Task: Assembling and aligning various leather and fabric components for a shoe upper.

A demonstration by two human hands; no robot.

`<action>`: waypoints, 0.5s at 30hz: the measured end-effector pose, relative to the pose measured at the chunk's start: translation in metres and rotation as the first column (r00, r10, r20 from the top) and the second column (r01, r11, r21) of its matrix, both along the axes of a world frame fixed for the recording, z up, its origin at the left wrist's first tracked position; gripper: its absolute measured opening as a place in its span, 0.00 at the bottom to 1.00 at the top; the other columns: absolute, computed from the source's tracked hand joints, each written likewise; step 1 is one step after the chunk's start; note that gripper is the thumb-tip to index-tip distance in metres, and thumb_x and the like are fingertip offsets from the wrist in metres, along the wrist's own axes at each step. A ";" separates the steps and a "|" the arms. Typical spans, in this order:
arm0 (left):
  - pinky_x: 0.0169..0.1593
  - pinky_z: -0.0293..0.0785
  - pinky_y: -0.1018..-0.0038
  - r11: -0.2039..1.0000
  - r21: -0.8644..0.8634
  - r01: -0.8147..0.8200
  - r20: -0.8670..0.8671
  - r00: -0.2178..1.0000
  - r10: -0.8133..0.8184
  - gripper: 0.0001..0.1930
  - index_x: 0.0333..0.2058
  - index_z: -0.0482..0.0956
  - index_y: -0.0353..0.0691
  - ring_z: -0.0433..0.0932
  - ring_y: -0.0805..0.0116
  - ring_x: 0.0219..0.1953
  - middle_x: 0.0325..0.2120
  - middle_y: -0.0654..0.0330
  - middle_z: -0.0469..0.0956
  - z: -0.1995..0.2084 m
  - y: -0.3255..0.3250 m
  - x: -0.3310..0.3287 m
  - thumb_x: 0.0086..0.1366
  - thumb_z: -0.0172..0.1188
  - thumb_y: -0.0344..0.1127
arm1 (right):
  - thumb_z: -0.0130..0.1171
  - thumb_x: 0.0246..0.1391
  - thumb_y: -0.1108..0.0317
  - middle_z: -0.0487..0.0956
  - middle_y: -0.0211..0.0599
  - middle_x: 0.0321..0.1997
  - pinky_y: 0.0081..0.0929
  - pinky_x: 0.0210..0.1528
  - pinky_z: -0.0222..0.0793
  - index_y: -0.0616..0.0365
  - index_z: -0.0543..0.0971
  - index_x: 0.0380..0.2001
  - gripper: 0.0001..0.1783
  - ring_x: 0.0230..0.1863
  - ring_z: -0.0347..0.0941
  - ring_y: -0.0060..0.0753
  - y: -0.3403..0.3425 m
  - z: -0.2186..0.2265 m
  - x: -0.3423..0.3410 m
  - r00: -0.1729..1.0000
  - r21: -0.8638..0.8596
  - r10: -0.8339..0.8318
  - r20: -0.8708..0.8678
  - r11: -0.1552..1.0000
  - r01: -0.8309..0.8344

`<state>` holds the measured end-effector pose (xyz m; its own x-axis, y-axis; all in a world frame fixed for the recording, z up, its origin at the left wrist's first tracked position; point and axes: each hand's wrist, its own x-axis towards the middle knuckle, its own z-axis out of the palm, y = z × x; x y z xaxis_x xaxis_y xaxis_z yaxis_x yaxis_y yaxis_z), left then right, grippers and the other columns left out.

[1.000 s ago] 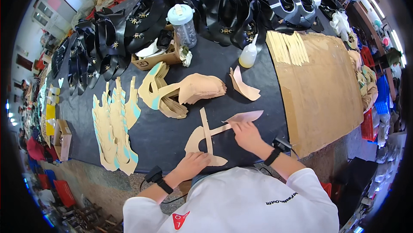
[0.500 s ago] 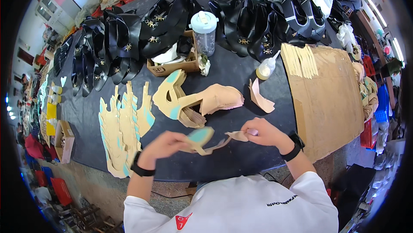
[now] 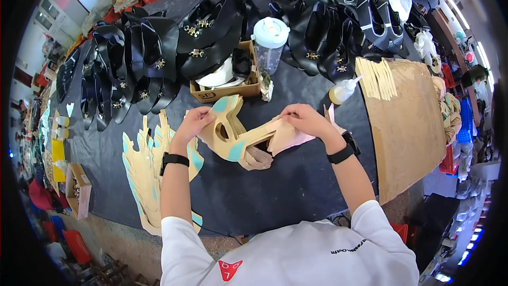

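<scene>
A stack of beige shoe lining pieces (image 3: 248, 139) with turquoise patches lies at the middle of the black table. At its left end, my left hand (image 3: 194, 122) has its fingers closed on the edge of the top lining piece. My right hand (image 3: 306, 120) pinches the strap end of the stack on the right, its fingertips partly hidden. Left of the stack, a spread pile of similar lining pieces (image 3: 145, 164) reaches to the table's near edge. A folded pale pink-beige piece (image 3: 334, 119) sits just beyond my right wrist, partly covered.
Black shoe uppers with gold buckles (image 3: 209, 35) crowd the back. Among them stand a cardboard box (image 3: 227, 94) and a lidded tumbler (image 3: 270, 48). A glue bottle (image 3: 341, 93) stands right of centre. Beige strips (image 3: 377, 80) lie on a cardboard sheet (image 3: 407, 132) at the right.
Both hands have moved up and away from the table's near edge to the central stack. The single lining piece they stretched between them is gone from there; a turquoise-marked tip shows beside the left pile.
</scene>
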<state>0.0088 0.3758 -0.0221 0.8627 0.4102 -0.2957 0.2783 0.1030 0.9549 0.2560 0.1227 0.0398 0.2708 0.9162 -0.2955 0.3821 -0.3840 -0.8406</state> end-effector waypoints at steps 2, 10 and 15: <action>0.40 0.70 0.78 0.999 -0.031 -0.034 0.057 0.998 0.036 0.14 0.44 0.76 0.33 0.74 0.79 0.35 0.32 0.67 0.78 -0.007 -0.002 0.004 0.60 0.60 0.31 | 0.51 0.52 0.70 0.77 0.38 0.29 0.26 0.37 0.65 0.60 0.80 0.34 0.09 0.32 0.71 0.31 0.001 -0.002 -0.005 0.995 0.044 -0.014 0.095 0.999 0.010; 0.45 0.69 0.63 0.045 0.960 -0.276 0.246 0.910 0.335 0.18 0.49 0.69 0.37 0.71 0.51 0.44 0.41 0.50 0.71 -0.012 -0.038 -0.015 0.59 0.56 0.31 | 0.55 0.51 0.70 0.73 0.38 0.38 0.35 0.48 0.60 0.57 0.77 0.36 0.08 0.44 0.64 0.45 -0.006 0.025 -0.069 0.765 0.508 -0.441 0.469 0.843 0.175; 0.42 0.71 0.60 0.462 0.880 0.108 -0.365 0.776 0.515 0.18 0.43 0.68 0.34 0.72 0.51 0.42 0.36 0.50 0.71 0.002 -0.065 -0.092 0.56 0.59 0.34 | 0.55 0.49 0.75 0.74 0.41 0.37 0.38 0.47 0.64 0.58 0.76 0.36 0.09 0.42 0.68 0.47 -0.029 0.023 -0.126 0.918 0.512 -0.173 0.357 0.858 -0.038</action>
<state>-0.0832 0.3112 -0.0200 0.5297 0.8470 -0.0435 0.8207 -0.4990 0.2782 0.1297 0.0939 0.0628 0.3307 0.8822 0.3351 0.6969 0.0111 -0.7170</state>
